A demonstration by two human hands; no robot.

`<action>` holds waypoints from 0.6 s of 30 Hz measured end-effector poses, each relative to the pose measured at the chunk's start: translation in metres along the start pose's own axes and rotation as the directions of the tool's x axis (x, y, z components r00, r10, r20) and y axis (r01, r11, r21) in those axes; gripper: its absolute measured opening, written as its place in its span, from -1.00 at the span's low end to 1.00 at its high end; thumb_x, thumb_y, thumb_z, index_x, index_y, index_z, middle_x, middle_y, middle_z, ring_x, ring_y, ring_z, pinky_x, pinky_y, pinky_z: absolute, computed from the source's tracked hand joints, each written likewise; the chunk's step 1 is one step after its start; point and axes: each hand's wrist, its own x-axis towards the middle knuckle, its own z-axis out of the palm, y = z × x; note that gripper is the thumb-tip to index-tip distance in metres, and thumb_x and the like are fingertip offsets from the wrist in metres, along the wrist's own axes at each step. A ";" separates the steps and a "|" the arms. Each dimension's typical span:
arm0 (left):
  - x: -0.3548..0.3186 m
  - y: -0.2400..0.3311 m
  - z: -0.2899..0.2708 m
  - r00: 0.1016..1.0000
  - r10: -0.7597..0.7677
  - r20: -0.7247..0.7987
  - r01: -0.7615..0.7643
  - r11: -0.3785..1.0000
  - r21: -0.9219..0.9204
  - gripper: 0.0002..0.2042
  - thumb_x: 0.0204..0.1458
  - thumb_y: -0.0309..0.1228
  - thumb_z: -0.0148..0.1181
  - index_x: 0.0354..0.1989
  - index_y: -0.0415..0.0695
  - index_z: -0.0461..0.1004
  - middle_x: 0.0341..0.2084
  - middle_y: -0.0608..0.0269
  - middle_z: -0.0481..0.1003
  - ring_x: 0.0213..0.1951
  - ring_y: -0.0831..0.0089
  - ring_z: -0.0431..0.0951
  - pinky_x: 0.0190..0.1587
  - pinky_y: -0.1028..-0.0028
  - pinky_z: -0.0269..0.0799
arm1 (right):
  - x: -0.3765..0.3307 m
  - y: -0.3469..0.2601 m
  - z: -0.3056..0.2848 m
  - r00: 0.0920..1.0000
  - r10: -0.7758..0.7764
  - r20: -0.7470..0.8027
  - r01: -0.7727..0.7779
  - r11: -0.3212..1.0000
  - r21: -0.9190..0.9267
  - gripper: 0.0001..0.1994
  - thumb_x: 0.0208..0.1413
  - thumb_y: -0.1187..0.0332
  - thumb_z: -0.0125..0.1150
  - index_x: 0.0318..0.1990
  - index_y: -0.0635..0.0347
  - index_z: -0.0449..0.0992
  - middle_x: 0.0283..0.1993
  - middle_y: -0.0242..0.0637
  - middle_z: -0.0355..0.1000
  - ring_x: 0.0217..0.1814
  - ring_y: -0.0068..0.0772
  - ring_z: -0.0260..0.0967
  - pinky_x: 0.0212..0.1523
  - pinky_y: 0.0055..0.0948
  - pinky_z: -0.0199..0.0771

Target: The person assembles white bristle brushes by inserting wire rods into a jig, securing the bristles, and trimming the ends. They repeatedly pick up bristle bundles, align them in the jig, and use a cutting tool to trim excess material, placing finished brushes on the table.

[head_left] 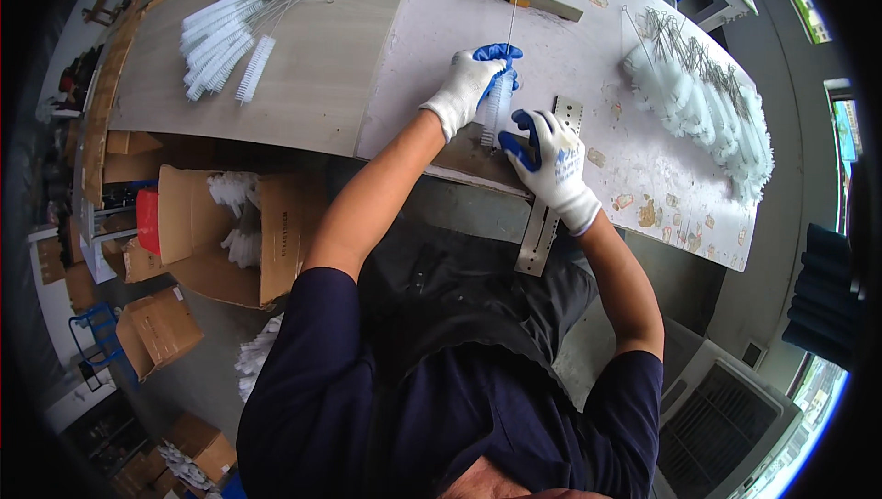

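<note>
A tube brush (pixel 497 111) with white bristles and a thin wire handle lies over the work table, its handle pointing away from me. My left hand (pixel 467 87), in a white glove with blue-coated fingers, is closed around the brush near where bristles meet wire. Just right of the bristles is my right hand (pixel 558 161), gloved the same way. Its thumb and forefinger are apart, with nothing seen between them. A perforated metal strip (pixel 536 240) runs beneath the right hand and sticks out past the table's near edge.
Many white brushes with wire handles form a pile (pixel 216 44) at the far left and another heap (pixel 703 113) at the right. A narrow bar (pixel 533 1) lies across the table's far part. Below left stands an open carton (pixel 280 237) containing white brushes.
</note>
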 end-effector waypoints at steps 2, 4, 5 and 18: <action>0.004 -0.002 -0.002 1.000 -0.001 -0.017 0.001 1.000 -0.001 -0.75 0.19 -0.55 0.14 0.01 -0.25 0.61 -0.38 0.13 0.63 -0.38 0.36 0.66 -0.29 0.42 0.62 | 0.000 -0.005 -0.021 0.980 -0.167 0.108 0.172 0.984 -0.041 -0.40 -0.12 0.19 0.47 0.14 0.15 0.48 0.17 -0.13 0.41 0.04 -0.08 0.43 0.01 -0.17 0.49; 0.007 -0.002 -0.001 0.999 -0.013 -0.033 0.013 1.000 -0.013 -0.76 0.18 -0.55 0.15 -0.01 -0.25 0.61 -0.39 0.13 0.62 -0.40 0.36 0.65 -0.31 0.43 0.61 | 0.005 -0.001 -0.024 0.907 -0.310 0.284 0.361 0.921 -0.148 -0.34 -0.10 0.15 0.43 0.21 0.16 0.45 0.26 -0.13 0.36 0.08 -0.09 0.40 0.05 -0.13 0.47; 0.009 -0.002 -0.002 1.000 -0.001 -0.030 0.000 1.000 -0.013 -0.76 0.18 -0.55 0.16 -0.01 -0.26 0.61 -0.40 0.13 0.62 -0.41 0.37 0.64 -0.33 0.44 0.60 | 0.010 0.003 -0.020 0.867 -0.366 0.337 0.436 0.886 -0.159 -0.33 -0.06 0.12 0.40 0.24 0.16 0.43 0.29 -0.13 0.34 0.09 -0.10 0.40 0.07 -0.12 0.46; 0.011 0.004 0.028 0.977 0.110 -0.181 0.033 0.765 0.644 -0.77 0.09 -0.43 0.25 -0.13 -0.26 0.64 -0.34 0.11 0.66 -0.38 0.40 0.64 -0.25 0.38 0.59 | 0.045 0.016 -0.001 0.678 -0.630 0.379 0.720 0.674 -0.167 -0.78 0.10 0.18 0.14 -0.24 0.11 0.52 -0.15 -0.19 0.48 -0.06 -0.12 0.43 -0.01 -0.15 0.45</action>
